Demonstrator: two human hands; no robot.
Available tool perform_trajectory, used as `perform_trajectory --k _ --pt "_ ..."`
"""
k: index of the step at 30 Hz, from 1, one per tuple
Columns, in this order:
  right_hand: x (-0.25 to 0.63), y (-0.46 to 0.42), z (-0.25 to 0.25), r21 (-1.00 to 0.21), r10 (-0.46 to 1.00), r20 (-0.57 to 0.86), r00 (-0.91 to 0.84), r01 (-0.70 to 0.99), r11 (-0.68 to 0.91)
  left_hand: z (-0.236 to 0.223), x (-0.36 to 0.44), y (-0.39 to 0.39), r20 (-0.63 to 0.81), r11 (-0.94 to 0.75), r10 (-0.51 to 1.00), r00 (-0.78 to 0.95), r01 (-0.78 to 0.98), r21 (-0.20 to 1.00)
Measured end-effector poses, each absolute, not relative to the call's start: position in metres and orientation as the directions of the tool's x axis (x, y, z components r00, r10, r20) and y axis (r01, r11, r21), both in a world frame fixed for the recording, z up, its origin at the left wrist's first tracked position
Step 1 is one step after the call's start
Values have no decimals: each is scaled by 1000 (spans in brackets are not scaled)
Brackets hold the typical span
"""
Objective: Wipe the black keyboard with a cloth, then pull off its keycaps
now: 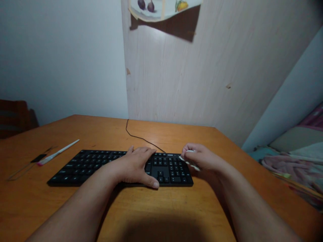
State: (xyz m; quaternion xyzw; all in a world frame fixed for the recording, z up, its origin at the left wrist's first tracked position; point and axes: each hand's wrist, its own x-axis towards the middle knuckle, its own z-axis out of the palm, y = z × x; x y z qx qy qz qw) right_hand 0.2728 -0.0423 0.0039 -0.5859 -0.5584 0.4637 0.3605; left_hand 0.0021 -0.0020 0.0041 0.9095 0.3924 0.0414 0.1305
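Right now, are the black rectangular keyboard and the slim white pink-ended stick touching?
Apart: the head view shows orange tabletop between the black keyboard and white stick.

A fruit picture [170, 7] hangs on the wall [176, 77] at twelve o'clock, a wooden chair [15, 106] stands at nine. Between eight and nine, a white stick [60, 152] lies near a thin loop [38, 158]. Blankets [280, 164] lie crumpled towards four o'clock

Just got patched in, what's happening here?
A person's left hand lies spread across a black keyboard on a wooden table. Their right hand, at the number-pad end, is closed around a small white item, mostly hidden, so its kind is unclear. A white stick with a pink end lies left of the keyboard.
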Motion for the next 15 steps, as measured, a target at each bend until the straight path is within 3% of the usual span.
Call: perform_trajectory --k 6,11,15 --pt "261 -45 9 -978 990 -24 -137 208 5 5 21 -8 322 -680 727 607 568 463" --pt "249 -52 6 -982 976 37 -214 174 75 2 38 -18 351 -668 700 622 397 629" --pt "242 -56 3 -981 965 71 -253 158 113 0 43 -22 331 -660 695 638 384 646"
